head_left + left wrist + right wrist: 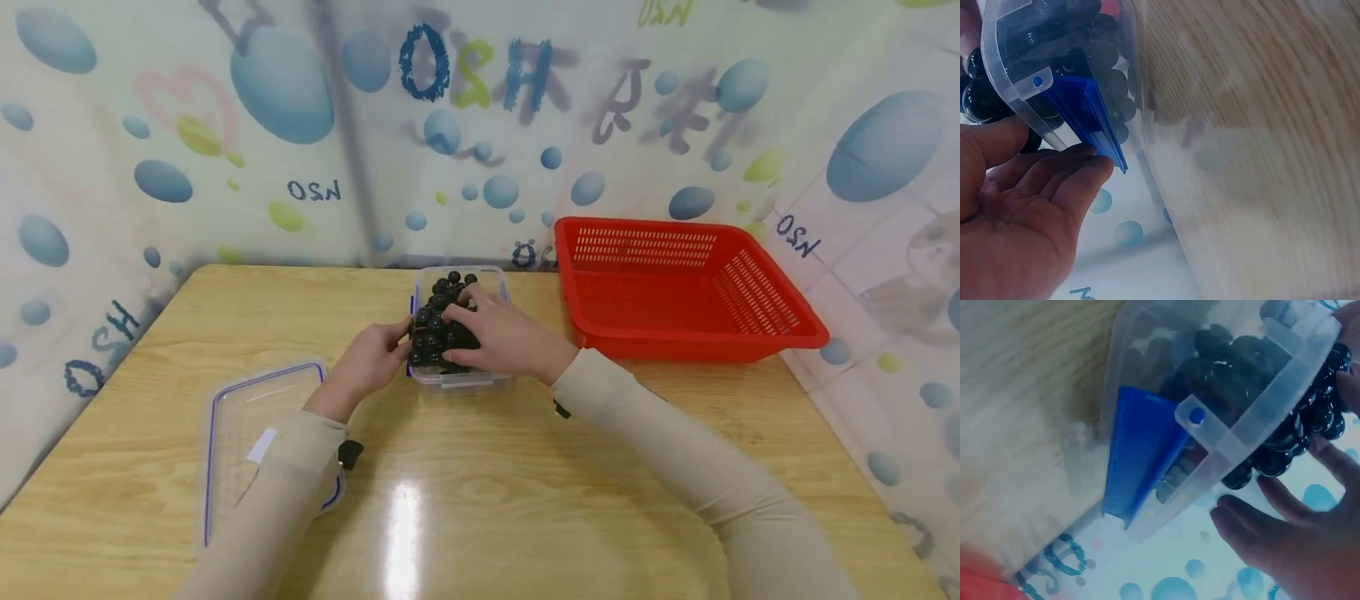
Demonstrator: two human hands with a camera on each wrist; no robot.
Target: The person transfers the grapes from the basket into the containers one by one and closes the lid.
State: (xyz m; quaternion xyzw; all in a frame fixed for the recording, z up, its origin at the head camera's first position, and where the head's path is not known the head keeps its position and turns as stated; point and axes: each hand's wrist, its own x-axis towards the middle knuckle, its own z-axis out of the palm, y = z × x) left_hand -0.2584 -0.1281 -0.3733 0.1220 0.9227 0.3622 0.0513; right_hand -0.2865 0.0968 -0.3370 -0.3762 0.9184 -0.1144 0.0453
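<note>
A bunch of black grapes [429, 340], glossy and dark, fills a clear plastic box [468, 379] and rises above its rim. My right hand [508, 332] lies over the bunch from the right, its fingers bent around the upper grapes. At the box's left side, my left hand [369, 358] holds the wall, with the thumb by the grapes at the rim and the fingers outside against a blue clip [1088, 115]. Another blue clip [1141, 453] hangs down on the opposite side in the right wrist view. The grapes under my right palm are hidden.
A clear lid [258, 400] with a blue seal lies at the left, partly under my left sleeve. The red plastic basket [690, 343] stands at the back right of the wooden table [480, 500]. Behind the table hangs a patterned sheet [450, 183].
</note>
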